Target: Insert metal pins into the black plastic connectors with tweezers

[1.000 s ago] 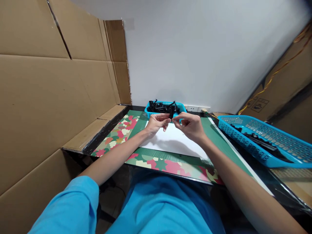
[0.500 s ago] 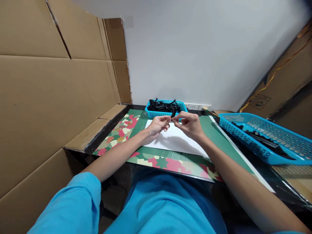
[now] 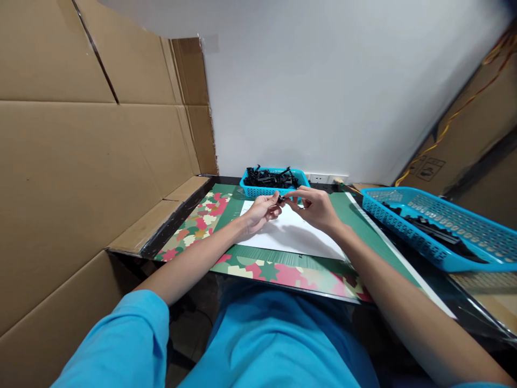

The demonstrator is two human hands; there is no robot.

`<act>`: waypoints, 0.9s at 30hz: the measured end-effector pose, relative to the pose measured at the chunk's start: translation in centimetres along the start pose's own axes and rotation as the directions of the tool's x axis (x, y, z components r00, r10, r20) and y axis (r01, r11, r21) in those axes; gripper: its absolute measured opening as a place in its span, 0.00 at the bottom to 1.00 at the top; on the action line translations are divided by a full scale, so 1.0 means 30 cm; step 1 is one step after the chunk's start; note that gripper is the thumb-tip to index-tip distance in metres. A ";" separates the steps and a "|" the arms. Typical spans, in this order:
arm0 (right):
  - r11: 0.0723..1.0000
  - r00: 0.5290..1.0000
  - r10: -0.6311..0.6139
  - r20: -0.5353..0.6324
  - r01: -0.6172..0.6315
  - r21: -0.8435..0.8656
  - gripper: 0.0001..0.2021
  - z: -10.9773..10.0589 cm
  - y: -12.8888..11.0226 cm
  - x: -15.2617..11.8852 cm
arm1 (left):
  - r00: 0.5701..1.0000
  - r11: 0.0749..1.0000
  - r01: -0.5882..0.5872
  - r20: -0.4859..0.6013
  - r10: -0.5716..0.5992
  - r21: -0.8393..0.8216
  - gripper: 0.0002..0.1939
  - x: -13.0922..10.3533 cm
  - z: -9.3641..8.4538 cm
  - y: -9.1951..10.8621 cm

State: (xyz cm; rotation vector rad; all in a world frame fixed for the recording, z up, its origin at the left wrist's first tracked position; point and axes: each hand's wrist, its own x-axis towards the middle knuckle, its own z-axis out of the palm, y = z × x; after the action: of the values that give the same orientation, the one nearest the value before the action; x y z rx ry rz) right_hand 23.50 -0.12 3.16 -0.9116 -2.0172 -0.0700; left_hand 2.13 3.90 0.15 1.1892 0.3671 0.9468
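Note:
Over a white sheet of paper (image 3: 283,235), my two hands meet at a small black part (image 3: 280,199), which looks like plastic. My left hand (image 3: 262,211) pinches it between thumb and fingers. From the other side, the thumb and forefinger of my right hand (image 3: 313,206) close on its right end. Much of the part is hidden by the fingertips, so its exact kind does not show. Just behind the hands stands a blue basket (image 3: 258,191) heaped with black parts (image 3: 269,177).
A larger blue basket (image 3: 428,253) holding long black pieces (image 3: 440,234) stands at the right. Beneath the paper lies a green mat (image 3: 355,223) with a patterned border. Cardboard (image 3: 81,172) walls the left side, and a white wall (image 3: 299,97) rises behind with sockets (image 3: 319,178).
The black part stood upright above the fingertips before; now it is turned down and lies low between them. Both hands stay in nearly the same place.

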 end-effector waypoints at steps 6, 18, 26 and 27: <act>0.989 0.999 -0.049 -0.019 0.046 -0.143 0.13 -0.007 0.023 -0.011 | 1.000 0.998 -0.003 0.023 0.002 0.059 0.31 -0.007 0.005 0.011; 0.960 0.995 -0.086 0.040 0.094 -0.264 0.15 -0.006 0.055 -0.020 | 0.943 0.736 -0.286 0.044 0.329 0.613 0.28 0.018 -0.023 0.003; 0.992 0.993 0.000 0.117 0.014 -0.123 0.10 -0.019 0.024 -0.006 | 0.896 0.569 -0.289 0.007 0.445 0.770 0.12 -0.014 -0.022 -0.001; 0.995 0.991 0.012 0.132 0.001 -0.099 0.10 -0.021 0.016 -0.003 | 0.894 0.553 -0.284 0.007 0.449 0.783 0.11 -0.015 -0.023 -0.002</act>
State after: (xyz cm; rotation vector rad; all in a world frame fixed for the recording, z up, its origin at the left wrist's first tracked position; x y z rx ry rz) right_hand 24.28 -0.06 3.32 -1.0072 -2.1495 -0.1103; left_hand 1.41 3.98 -0.25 2.0368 0.7540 1.3453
